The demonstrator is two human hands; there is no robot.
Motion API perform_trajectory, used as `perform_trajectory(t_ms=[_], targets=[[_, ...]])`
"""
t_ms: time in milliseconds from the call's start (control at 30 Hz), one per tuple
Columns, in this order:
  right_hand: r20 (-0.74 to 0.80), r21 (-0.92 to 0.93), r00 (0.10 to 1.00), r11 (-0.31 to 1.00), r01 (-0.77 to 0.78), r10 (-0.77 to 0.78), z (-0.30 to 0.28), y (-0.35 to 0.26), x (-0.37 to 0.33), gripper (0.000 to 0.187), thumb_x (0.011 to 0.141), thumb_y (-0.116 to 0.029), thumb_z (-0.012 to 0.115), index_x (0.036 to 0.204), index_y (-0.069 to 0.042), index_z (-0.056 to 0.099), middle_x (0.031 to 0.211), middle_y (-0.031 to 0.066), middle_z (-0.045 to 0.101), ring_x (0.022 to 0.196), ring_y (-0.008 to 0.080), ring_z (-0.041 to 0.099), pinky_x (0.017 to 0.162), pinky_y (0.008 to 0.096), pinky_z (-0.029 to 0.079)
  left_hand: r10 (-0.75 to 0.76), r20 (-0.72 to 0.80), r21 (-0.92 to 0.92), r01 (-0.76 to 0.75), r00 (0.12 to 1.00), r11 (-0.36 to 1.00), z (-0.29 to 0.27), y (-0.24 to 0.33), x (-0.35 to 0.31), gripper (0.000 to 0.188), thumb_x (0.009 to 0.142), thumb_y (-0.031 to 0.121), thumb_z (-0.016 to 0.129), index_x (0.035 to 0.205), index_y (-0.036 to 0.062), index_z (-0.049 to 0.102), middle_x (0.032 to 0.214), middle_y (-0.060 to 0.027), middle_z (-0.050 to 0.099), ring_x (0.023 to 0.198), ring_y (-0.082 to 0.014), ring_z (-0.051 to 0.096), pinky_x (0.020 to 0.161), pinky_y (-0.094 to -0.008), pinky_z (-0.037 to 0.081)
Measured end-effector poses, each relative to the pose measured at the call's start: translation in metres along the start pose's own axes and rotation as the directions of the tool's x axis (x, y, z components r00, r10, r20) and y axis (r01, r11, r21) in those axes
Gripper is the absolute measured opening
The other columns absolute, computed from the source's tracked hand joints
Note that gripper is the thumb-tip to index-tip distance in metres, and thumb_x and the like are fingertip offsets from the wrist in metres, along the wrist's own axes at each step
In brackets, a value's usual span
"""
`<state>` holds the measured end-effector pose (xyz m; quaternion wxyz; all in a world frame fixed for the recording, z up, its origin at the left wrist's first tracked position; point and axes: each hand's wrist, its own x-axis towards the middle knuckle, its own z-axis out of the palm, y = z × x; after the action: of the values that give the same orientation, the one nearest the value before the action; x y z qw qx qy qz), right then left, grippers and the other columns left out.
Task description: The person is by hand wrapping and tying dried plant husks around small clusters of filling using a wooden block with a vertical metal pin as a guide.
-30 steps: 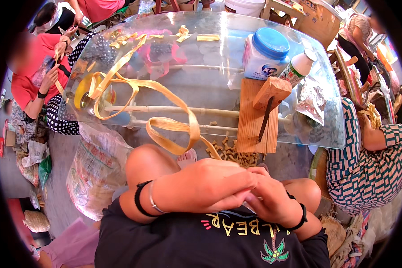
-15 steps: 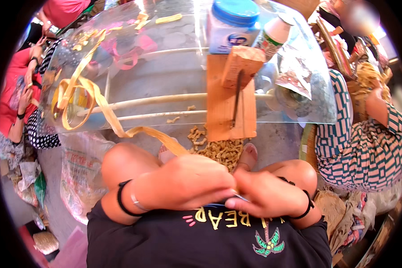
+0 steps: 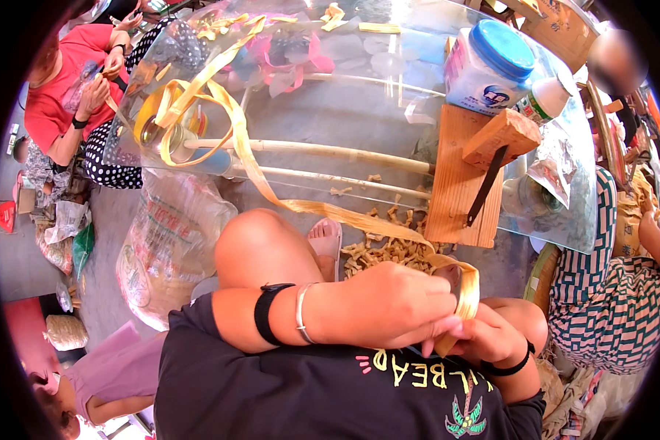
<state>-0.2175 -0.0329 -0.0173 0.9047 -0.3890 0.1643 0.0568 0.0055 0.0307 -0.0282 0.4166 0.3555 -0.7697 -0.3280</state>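
Observation:
A long, flat, straw-coloured strip (image 3: pixel 308 207) runs from loose loops on the glass table down to my lap. Its near end bends into a loop between my hands. My left hand (image 3: pixel 385 306) is closed, thumb and fingers pinching the strip close to its end. On the other side of the loop, my right hand (image 3: pixel 495 337) is closed on the same end, its fingers partly hidden by the strip. Below the table edge, a heap of short, curled straw-coloured pieces (image 3: pixel 389 246) lies on the floor between my feet.
On the glass table (image 3: pixel 359 139), a wooden board (image 3: pixel 451 198) overhangs the near edge, carrying a wooden block (image 3: pixel 500 139) with a dark blade (image 3: pixel 486 187). A blue-lidded tub (image 3: pixel 488 70) and a white bottle (image 3: pixel 546 99) stand behind. A plastic sack (image 3: pixel 172 246) lies left; people sit either side.
My view has swung, so the table things sit further right. The strip's end now rises in a loop between my hands. A thin shiny thing glimpsed at my right fingers earlier no longer shows.

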Motion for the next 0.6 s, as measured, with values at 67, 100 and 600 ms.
perform_trajectory(t_ms=[67, 100, 600], targets=[[-0.291, -0.181, 0.953, 0.983, 0.026, -0.079, 0.016, -0.003, 0.002, 0.036, 0.107, -0.02, 0.036, 0.121, 0.005, 0.057, 0.091, 0.0036, 0.061, 0.073, 0.0088, 0.048, 0.067, 0.0239, 0.041, -0.041, -0.064, 0.087, 0.046, 0.997, 0.995, -0.003, 0.0, -0.003, 0.023, 0.094, 0.021, 0.062, 0.079, 0.0062, 0.054, 0.071, -0.0069, 0.052, 0.061, -0.0271, 0.059, 0.055, -0.0369, 0.049], [-0.379, -0.198, 0.907, 0.974, 0.113, -0.183, 0.018, 0.001, 0.007, 0.036, 0.107, -0.02, 0.035, 0.122, 0.005, 0.056, 0.093, 0.0036, 0.061, 0.076, 0.0087, 0.05, 0.07, 0.0238, 0.042, -0.03, -0.112, 0.157, 0.048, 0.993, 0.986, -0.002, 0.003, -0.001, 0.025, 0.092, 0.02, 0.065, 0.076, 0.0064, 0.053, 0.072, -0.0064, 0.051, 0.061, -0.0255, 0.058, 0.054, -0.0357, 0.047], [-0.39, -0.223, 0.777, 0.87, 0.44, -0.494, 0.001, -0.005, -0.005, 0.017, 0.087, -0.004, 0.075, 0.098, -0.004, 0.062, 0.09, 0.0008, 0.064, 0.084, 0.0091, 0.059, 0.073, 0.0264, 0.047, -0.228, 0.003, -0.418, 0.209, 0.974, 0.884, 0.008, -0.016, 0.02, 0.036, 0.082, 0.005, 0.072, 0.113, 0.002, 0.053, 0.1, -0.0114, 0.059, 0.09, -0.0215, 0.059, 0.081, -0.0319, 0.047]])
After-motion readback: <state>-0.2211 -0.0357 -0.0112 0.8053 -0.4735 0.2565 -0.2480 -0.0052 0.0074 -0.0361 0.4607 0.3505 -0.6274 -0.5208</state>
